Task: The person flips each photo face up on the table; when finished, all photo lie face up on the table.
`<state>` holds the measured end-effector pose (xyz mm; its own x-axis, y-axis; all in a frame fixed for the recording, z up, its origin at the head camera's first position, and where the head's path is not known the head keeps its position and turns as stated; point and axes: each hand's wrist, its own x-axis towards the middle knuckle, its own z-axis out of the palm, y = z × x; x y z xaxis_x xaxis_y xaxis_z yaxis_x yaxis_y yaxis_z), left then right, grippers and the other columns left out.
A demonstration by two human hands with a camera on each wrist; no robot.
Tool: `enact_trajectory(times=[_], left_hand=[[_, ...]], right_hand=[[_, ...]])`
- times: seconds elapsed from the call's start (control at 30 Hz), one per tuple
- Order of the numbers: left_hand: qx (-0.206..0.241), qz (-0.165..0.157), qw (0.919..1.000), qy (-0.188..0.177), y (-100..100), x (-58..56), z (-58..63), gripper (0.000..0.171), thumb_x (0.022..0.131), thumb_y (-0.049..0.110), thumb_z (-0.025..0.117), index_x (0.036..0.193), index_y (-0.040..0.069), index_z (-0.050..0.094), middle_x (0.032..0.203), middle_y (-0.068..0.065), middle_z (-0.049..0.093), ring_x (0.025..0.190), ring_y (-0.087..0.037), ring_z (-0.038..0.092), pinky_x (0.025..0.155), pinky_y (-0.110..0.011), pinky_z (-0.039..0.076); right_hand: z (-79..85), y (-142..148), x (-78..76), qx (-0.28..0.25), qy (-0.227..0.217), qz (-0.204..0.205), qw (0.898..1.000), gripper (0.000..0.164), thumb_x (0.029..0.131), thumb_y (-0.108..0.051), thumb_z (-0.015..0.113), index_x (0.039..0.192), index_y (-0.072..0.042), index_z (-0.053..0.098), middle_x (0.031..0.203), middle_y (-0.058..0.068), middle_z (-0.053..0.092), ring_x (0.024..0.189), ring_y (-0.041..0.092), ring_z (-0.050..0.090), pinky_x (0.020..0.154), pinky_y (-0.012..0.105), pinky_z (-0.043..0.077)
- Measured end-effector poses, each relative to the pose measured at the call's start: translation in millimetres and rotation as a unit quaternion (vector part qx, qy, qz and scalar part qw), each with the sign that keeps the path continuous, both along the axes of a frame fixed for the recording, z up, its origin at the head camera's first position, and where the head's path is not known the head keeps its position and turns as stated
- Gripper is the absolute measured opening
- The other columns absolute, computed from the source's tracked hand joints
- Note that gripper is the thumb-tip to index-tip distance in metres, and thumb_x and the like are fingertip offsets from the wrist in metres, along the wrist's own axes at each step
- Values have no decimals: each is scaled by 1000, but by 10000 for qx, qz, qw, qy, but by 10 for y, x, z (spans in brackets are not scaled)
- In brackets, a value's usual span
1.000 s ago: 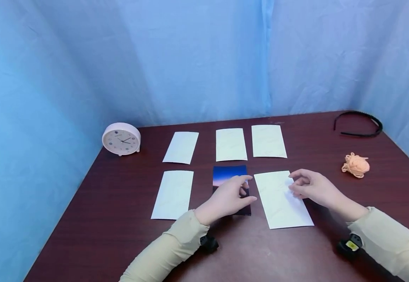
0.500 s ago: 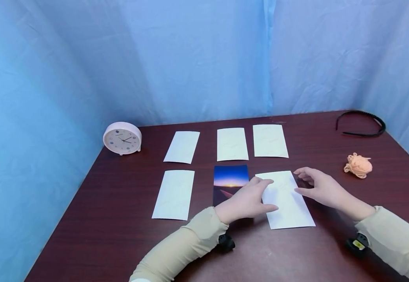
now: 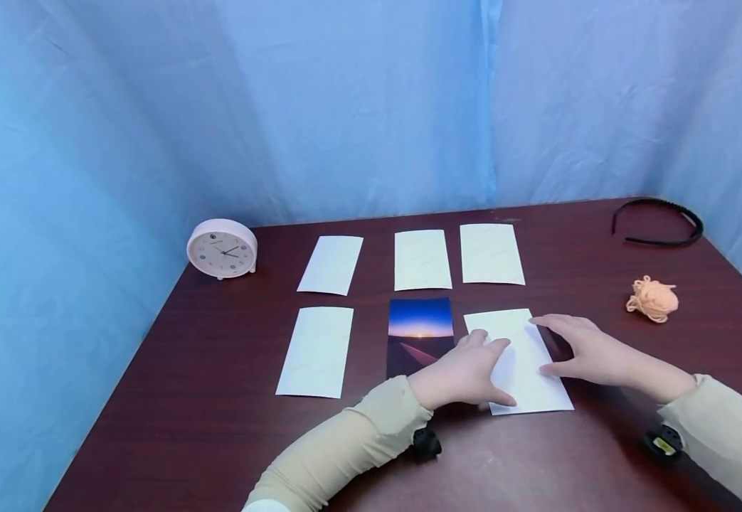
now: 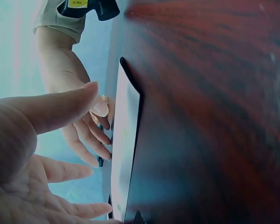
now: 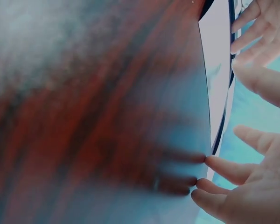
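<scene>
A white card [image 3: 524, 370] lies at the front right, one edge slightly raised in the left wrist view. My left hand [image 3: 463, 370] is over its left side, fingers spread and thumb apart. At the opposite edge, my right hand [image 3: 588, 352] has its thumb and fingers parted, tips right at the card's border. The right wrist view shows that hand's lower fingers [image 5: 228, 170] reaching down to the tabletop beside the card. Left of it lies a photo card [image 3: 418, 327] of a sunset, its lower right corner hidden behind my left hand.
Three white cards, left [image 3: 331, 264], middle [image 3: 422, 260] and right [image 3: 491, 254], form a back row. Another white card [image 3: 316, 352] lies front left. A round clock [image 3: 222, 249] stands back left. On the right are a peach yarn ball [image 3: 654, 299] and a black headband [image 3: 691, 224].
My left hand has moved right, off the photo card and onto the white card's left side, uncovering most of the sunset. My right hand has shifted slightly right to the card's edge, its fingers spreading.
</scene>
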<state>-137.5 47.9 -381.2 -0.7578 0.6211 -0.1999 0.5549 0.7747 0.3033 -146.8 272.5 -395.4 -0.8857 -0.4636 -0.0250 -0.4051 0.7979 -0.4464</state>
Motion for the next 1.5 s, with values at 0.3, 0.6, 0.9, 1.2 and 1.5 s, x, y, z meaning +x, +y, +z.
enact_trajectory(times=[0.3,0.6,0.9,1.2,1.5], left_hand=[[-358,18,9989,290,6,56,11,79,75,53,74,140,19,45,127,-2,50,117,-14,42,98,-22,38],[-533,-95,9974,476,26,26,-33,81,74,53,74,141,18,43,127,-4,49,109,-9,51,91,-15,43],[-591,-134,9974,388,12,-14,-41,85,71,52,77,142,19,42,129,-5,47,99,-10,58,82,-16,47],[-580,-286,9975,281,-9,-23,-31,94,65,51,82,143,22,40,135,-7,41,103,-12,56,86,-16,47],[-570,-329,9977,176,0,-26,-37,102,62,52,84,147,26,34,141,-8,34,110,-13,53,93,-16,44]], right_hand=[[-47,69,62,-61,80,203,9997,73,72,-29,81,131,0,48,134,28,47,120,47,40,93,62,31],[-29,74,124,53,-258,227,9994,78,71,-33,81,134,-2,47,137,27,45,123,48,35,93,64,33],[31,20,184,152,-137,586,9981,92,59,-42,87,133,-5,48,136,30,45,122,48,37,91,62,38],[58,-42,185,401,-18,429,9983,100,52,-41,90,133,1,48,129,29,52,119,48,44,91,59,43],[58,-25,171,263,-339,544,9976,109,50,-51,88,137,-2,44,134,27,48,122,51,40,90,60,43]])
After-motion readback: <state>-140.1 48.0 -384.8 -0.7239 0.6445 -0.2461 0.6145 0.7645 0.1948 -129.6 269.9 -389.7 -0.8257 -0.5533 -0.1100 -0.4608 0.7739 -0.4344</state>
